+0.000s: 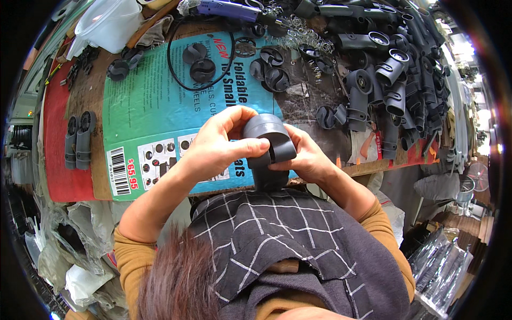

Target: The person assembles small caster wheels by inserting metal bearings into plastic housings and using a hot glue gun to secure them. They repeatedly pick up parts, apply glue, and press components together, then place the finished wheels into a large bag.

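Both hands are together over the near edge of the workbench, gripping one black plastic tube joint [265, 128] with a rounded head and a slotted collar. My left hand [218, 143] wraps its left side, the thumb pressed on the collar. On the other side, my right hand [305, 153] pinches the collar with its fingers. The joint's lower tube points toward my apron [277, 213]. Beneath the hands lies a green and blue printed cardboard sheet [154, 106]. Several round black caps [202, 69] rest on it beyond the hands.
A heap of black tube joints [392, 69] fills the right side. Metal springs [304, 34] lie scattered at the back beside a purple power tool [226, 9]. A black cord loop [169, 53] circles some caps. Two black parts [80, 140] sit left, and a white tub [106, 24] stands far left.
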The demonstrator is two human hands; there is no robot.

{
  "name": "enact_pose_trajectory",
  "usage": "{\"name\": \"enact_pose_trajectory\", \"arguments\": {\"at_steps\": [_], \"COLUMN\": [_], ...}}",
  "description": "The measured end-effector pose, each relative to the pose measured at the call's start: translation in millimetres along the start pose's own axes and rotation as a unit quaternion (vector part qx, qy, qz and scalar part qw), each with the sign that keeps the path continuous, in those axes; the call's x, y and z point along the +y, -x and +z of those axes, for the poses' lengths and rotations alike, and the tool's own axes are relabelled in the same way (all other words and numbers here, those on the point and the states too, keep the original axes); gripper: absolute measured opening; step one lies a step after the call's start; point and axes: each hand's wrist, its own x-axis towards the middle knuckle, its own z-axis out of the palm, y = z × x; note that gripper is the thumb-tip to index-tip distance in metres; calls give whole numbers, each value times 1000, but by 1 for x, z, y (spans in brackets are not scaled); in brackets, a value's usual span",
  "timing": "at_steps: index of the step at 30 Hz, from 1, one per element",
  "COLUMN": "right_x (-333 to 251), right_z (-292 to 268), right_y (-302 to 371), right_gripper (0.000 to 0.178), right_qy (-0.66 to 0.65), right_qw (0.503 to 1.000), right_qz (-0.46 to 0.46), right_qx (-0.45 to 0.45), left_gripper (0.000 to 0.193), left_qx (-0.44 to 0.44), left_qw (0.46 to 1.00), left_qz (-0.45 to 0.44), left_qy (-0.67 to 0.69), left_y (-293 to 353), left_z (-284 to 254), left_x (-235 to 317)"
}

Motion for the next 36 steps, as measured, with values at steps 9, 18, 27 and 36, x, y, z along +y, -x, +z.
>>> {"name": "enact_pose_trajectory", "arguments": {"at_steps": [9,18,27,36], "right_x": [-6,53,11,-45], "right_z": [-4,19,-20,-109], "right_y": [-21,-36,-61,-99], "right_gripper": [48,33,23,14], "right_qy": [662,756,200,668], "right_qw": [651,517,964,627], "right_qz": [-332,-339,-29,-216], "right_qx": [166,216,170,339], "left_gripper": [65,77,52,50], "left_qx": [78,217,207,218], "left_qw": [859,904,888,910], "left_qz": [211,237,250,207], "left_qy": [-461,-280,-325,-287], "left_y": [-10,-40,-52,-51], "left_z": [-26,1,-10,-2], "left_x": [-3,-79,-73,-69]}}
